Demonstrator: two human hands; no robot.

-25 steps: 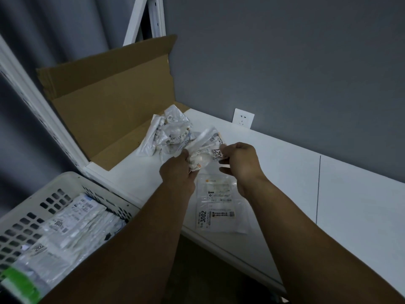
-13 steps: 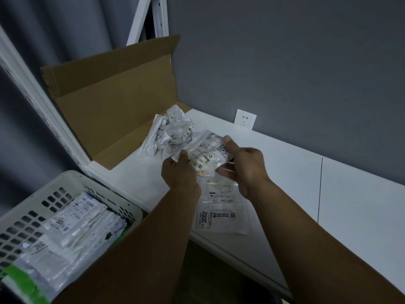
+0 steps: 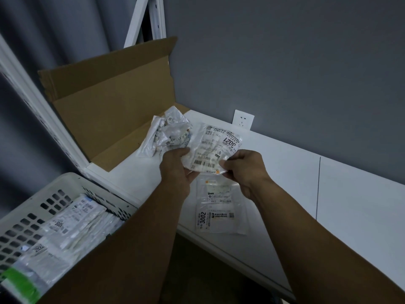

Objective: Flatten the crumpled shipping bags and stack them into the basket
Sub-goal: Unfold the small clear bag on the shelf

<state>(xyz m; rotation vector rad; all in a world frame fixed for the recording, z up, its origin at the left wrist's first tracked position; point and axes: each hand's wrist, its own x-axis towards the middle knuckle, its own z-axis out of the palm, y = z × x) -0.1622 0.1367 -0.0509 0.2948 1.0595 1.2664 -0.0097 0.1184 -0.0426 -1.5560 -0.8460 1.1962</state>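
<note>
Evidently, mid-frame, the left hand (image 3: 175, 170) and right hand (image 3: 243, 170) are pinching the shipping bag (image 3: 215, 148) by its lower edge; light, limp, likely slippery film, it is wanting corner grips.

White table (image 3: 285, 172) with a flat bag (image 3: 219, 207) marked 3002; crumpled bags (image 3: 168, 134) by the cardboard box (image 3: 114, 119)

Open cardboard box (image 3: 114, 110) on white table (image 3: 350, 205), wall socket (image 3: 243, 119), white rack post (image 3: 151, 18)
</note>
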